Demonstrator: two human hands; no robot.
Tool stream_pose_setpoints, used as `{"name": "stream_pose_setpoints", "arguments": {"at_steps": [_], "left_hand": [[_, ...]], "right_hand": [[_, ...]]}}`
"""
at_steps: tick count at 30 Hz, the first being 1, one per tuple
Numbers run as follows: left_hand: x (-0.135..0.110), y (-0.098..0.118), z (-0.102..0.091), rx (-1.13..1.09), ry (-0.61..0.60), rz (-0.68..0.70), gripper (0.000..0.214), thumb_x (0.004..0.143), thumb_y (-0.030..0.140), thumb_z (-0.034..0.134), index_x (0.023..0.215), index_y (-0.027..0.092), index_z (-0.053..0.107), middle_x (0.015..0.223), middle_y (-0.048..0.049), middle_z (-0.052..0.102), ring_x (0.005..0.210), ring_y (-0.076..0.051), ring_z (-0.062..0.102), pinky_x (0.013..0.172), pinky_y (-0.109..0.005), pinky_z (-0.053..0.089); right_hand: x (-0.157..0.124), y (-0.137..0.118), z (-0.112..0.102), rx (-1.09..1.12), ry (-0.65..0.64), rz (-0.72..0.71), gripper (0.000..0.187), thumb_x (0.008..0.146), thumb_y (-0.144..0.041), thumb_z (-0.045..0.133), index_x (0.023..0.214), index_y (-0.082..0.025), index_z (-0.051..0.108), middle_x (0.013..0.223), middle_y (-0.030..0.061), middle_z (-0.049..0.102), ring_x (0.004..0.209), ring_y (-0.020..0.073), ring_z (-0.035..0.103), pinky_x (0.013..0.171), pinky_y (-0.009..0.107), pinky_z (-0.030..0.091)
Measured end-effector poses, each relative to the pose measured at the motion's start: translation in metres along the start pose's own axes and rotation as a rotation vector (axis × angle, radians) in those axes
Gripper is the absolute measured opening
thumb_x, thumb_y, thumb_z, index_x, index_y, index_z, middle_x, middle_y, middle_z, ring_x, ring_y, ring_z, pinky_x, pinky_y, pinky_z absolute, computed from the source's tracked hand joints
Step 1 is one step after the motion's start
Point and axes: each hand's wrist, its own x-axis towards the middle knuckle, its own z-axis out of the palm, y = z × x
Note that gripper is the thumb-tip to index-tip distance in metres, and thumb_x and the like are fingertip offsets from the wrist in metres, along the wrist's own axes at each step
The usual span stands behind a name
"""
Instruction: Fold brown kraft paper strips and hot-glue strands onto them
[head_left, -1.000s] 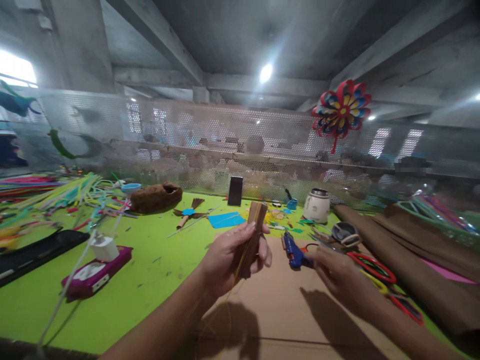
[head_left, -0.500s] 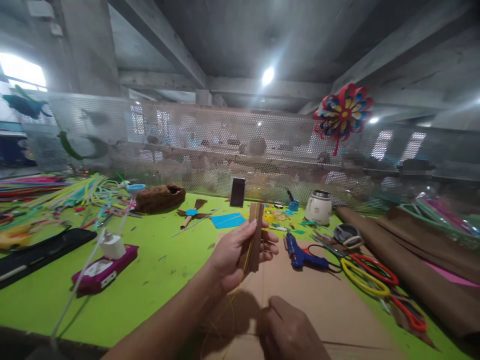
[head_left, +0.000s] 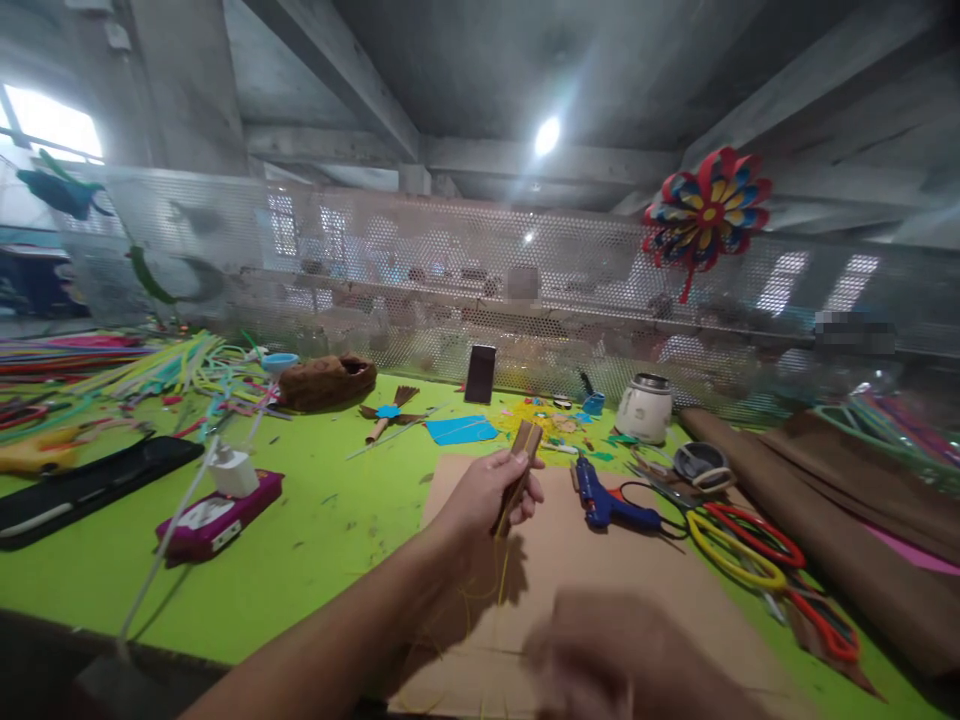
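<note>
My left hand (head_left: 491, 495) is closed round a narrow strip of folded brown paper (head_left: 529, 440), its top end tilted up and away from me. A thin yellow thread (head_left: 502, 575) runs along the strip and hangs below it in loose loops over the cardboard sheet (head_left: 645, 585). Lower down and nearer to me, my right hand (head_left: 611, 650) is smeared by motion, its fingers curled in outline. Whether it grips the thread cannot be made out. Right of the strip lies a blue glue gun (head_left: 600, 500).
Scissors with yellow and red handles (head_left: 739, 550), a tape roll (head_left: 701, 465) and brown sheets (head_left: 787, 520) lie on the right. Blue paper (head_left: 461, 430), a phone (head_left: 480, 374) and a white jar (head_left: 645, 408) stand or lie farther back. A purple power strip (head_left: 217, 515) is on the left.
The brown paper has turned so that its narrow side faces me, and it leans more to the right. My right hand has moved right and nearer to me. The view has shifted slightly.
</note>
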Motion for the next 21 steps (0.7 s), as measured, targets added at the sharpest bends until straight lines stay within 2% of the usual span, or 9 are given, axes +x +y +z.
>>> {"name": "stream_pose_setpoints", "arguments": {"at_steps": [1, 3, 4, 5, 7, 10, 14, 17, 21], "left_hand": [[0.0, -0.002, 0.001, 0.023, -0.009, 0.01, 0.028, 0.079, 0.039, 0.055, 0.086, 0.012, 0.054, 0.06, -0.0007, 0.057, 0.041, -0.006, 0.045, 0.039, -0.018, 0.025], [-0.001, -0.004, 0.006, 0.063, -0.016, 0.018, 0.03, 0.077, 0.042, 0.057, 0.086, 0.013, 0.054, 0.06, -0.0003, 0.057, 0.042, -0.006, 0.045, 0.039, -0.017, 0.024], [-0.003, -0.004, 0.009, 0.082, -0.015, 0.015, 0.031, 0.077, 0.043, 0.057, 0.086, 0.013, 0.055, 0.06, -0.0001, 0.057, 0.043, -0.005, 0.046, 0.04, -0.017, 0.023], [-0.004, -0.004, 0.012, 0.105, -0.011, 0.011, 0.031, 0.077, 0.043, 0.057, 0.086, 0.013, 0.055, 0.06, 0.0002, 0.057, 0.043, -0.005, 0.045, 0.04, -0.017, 0.023], [-0.008, -0.003, 0.017, 0.154, -0.006, 0.01, 0.03, 0.078, 0.043, 0.056, 0.084, 0.014, 0.054, 0.059, 0.001, 0.056, 0.042, -0.005, 0.044, 0.04, -0.018, 0.022], [-0.01, -0.003, 0.021, 0.231, -0.024, 0.029, 0.03, 0.079, 0.044, 0.055, 0.082, 0.014, 0.054, 0.057, 0.002, 0.054, 0.04, -0.004, 0.042, 0.04, -0.018, 0.021], [-0.007, -0.01, 0.018, 0.273, -0.051, 0.003, 0.033, 0.081, 0.045, 0.052, 0.084, 0.013, 0.055, 0.061, -0.0005, 0.056, 0.044, -0.005, 0.045, 0.041, -0.018, 0.024], [-0.002, -0.021, 0.013, 0.238, -0.066, -0.07, 0.034, 0.083, 0.046, 0.05, 0.088, 0.013, 0.056, 0.064, -0.0036, 0.059, 0.046, -0.007, 0.048, 0.042, -0.018, 0.027], [0.004, -0.034, 0.007, 0.142, -0.139, -0.166, 0.032, 0.081, 0.042, 0.054, 0.09, 0.011, 0.056, 0.065, -0.0064, 0.06, 0.051, -0.01, 0.054, 0.05, -0.021, 0.037]], "right_hand": [[0.011, 0.015, -0.012, 0.004, 0.072, 0.05, 0.028, 0.092, -0.029, 0.037, 0.087, -0.023, 0.064, 0.081, 0.0042, 0.064, 0.073, 0.0167, 0.058, 0.062, 0.031, 0.047], [0.035, 0.044, -0.031, 0.14, 0.385, 0.277, 0.026, 0.089, -0.035, 0.041, 0.088, -0.018, 0.061, 0.074, 0.0044, 0.062, 0.066, 0.0162, 0.057, 0.062, 0.031, 0.045], [0.046, 0.057, -0.036, 0.23, 0.464, 0.338, 0.027, 0.086, -0.039, 0.046, 0.096, -0.017, 0.059, 0.073, 0.0038, 0.061, 0.062, 0.015, 0.055, 0.057, 0.029, 0.044], [0.055, 0.067, -0.038, 0.317, 0.49, 0.367, 0.032, 0.083, -0.041, 0.051, 0.102, -0.016, 0.056, 0.075, 0.0036, 0.06, 0.06, 0.014, 0.054, 0.055, 0.028, 0.043], [0.068, 0.078, -0.035, 0.463, 0.42, 0.392, 0.038, 0.078, -0.042, 0.058, 0.104, -0.014, 0.054, 0.072, 0.0019, 0.059, 0.056, 0.0123, 0.051, 0.051, 0.025, 0.04], [0.075, 0.079, -0.02, 0.666, 0.351, 0.429, 0.033, 0.075, -0.041, 0.061, 0.092, -0.014, 0.056, 0.063, -0.001, 0.056, 0.048, 0.009, 0.046, 0.045, 0.022, 0.034], [0.072, 0.083, -0.009, 0.82, 0.39, 0.413, 0.027, 0.074, -0.04, 0.063, 0.078, -0.014, 0.057, 0.054, -0.0033, 0.053, 0.045, 0.0071, 0.041, 0.043, 0.021, 0.03], [0.068, 0.095, -0.009, 0.844, 0.427, 0.417, 0.027, 0.073, -0.04, 0.065, 0.078, -0.015, 0.059, 0.052, -0.0047, 0.05, 0.043, 0.007, 0.04, 0.042, 0.021, 0.029], [0.064, 0.111, -0.013, 0.858, 0.46, 0.447, 0.028, 0.071, -0.04, 0.066, 0.081, -0.015, 0.061, 0.052, -0.0042, 0.051, 0.043, 0.0079, 0.042, 0.042, 0.022, 0.032]]}}
